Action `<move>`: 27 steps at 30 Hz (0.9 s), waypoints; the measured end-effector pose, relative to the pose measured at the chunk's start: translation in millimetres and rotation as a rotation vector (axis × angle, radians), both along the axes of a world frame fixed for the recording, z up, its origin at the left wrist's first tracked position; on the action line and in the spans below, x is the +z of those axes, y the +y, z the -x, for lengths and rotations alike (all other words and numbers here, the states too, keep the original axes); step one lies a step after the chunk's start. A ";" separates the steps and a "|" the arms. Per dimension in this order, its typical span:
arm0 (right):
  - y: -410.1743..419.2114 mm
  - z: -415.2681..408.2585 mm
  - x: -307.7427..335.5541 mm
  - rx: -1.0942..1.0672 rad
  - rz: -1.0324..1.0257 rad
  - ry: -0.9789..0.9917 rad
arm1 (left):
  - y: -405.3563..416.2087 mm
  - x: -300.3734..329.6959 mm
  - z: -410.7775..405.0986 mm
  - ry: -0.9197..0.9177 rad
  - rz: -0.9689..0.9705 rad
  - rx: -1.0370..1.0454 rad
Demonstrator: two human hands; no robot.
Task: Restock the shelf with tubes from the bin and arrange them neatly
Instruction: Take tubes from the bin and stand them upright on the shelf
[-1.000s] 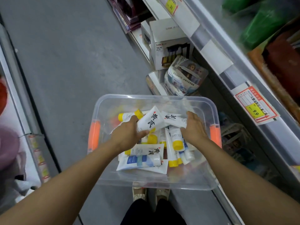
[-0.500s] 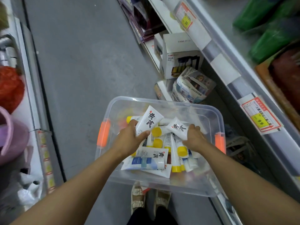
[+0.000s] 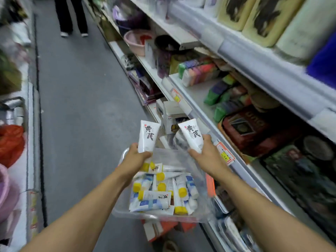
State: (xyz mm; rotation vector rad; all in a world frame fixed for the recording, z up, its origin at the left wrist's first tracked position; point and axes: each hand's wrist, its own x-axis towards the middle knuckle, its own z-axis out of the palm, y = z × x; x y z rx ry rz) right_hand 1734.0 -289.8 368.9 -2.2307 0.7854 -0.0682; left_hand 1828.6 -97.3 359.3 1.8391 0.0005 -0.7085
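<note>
Both hands have lifted out of the bin since the earlier frames, each bringing up one tube, and the view has swung up from the bin to take in the aisle and shelves. The left hand (image 3: 135,155) grips a white tube (image 3: 148,136) by its lower end, fingers curled round it, the tube standing nearly upright with black characters facing the camera. The right hand (image 3: 207,150) holds a second white tube (image 3: 191,134) the same way, tilted a little to the left. Both tubes are above the far rim of the clear plastic bin (image 3: 125,214), which still holds a loose heap of white tubes with yellow caps (image 3: 160,190). The shelf (image 3: 198,91) on the right carries coloured sponge packs (image 3: 198,71), with a price label (image 3: 225,153) on its edge just beside the right hand. Further down the grey floor (image 3: 81,99) stand someone's legs (image 3: 71,15).
</note>
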 end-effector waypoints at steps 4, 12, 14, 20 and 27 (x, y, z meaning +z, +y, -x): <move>12.6 22.8 66.4 -0.107 0.023 -0.105 | 1.3 45.7 -1.2 -0.073 0.076 -0.028; 45.6 91.2 157.0 -0.283 0.115 -0.247 | -1.1 140.9 27.2 -0.229 0.242 -0.272; 52.4 109.3 174.6 -0.337 0.129 -0.290 | -4.8 160.8 39.8 -0.264 0.265 -0.341; 60.4 169.9 216.7 -0.462 0.180 -0.347 | -27.6 201.3 84.3 -0.318 0.307 -0.528; 58.6 248.0 243.1 -0.627 0.215 -0.430 | -68.5 226.7 142.8 -0.320 0.389 -0.734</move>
